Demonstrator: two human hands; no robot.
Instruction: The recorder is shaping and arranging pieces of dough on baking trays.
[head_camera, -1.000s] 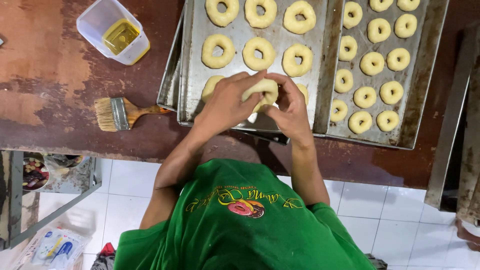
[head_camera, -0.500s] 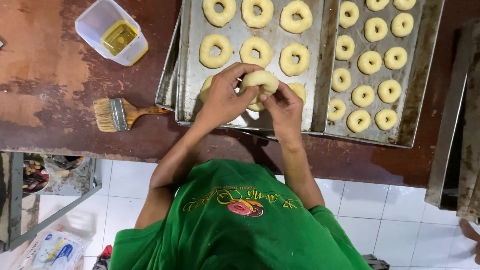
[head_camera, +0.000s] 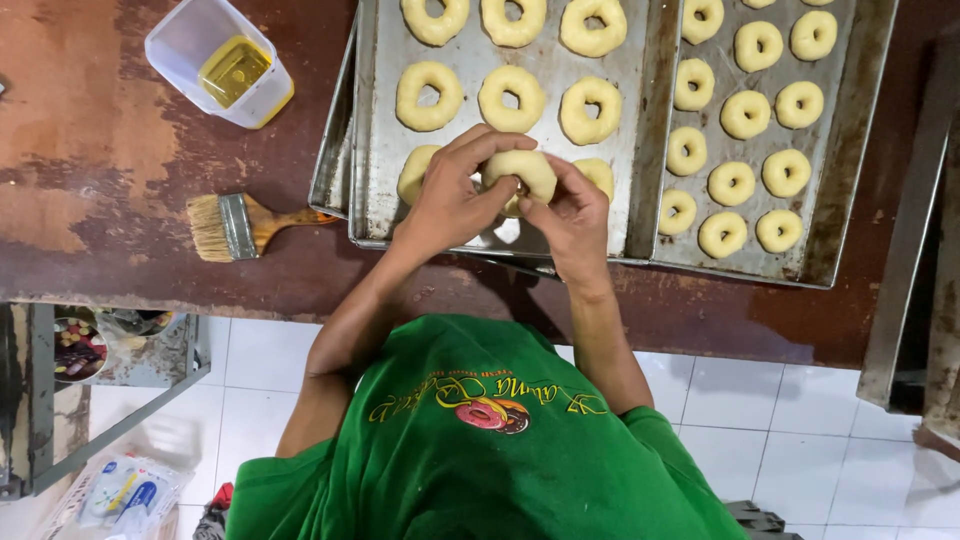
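Both hands, my left hand (head_camera: 450, 200) and right hand (head_camera: 570, 215), grip one raw dough ring (head_camera: 520, 172) over the near steel tray (head_camera: 370, 150). Beside it on the worn brown table (head_camera: 90, 150): a clear plastic tub of yellow oil (head_camera: 222, 62) and a pastry brush (head_camera: 240, 225).

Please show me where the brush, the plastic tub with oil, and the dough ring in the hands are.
brush (head_camera: 238, 225), head view, on its metal band.
plastic tub (head_camera: 180, 40), head view, on its clear wall.
dough ring (head_camera: 520, 170), head view, on its top.
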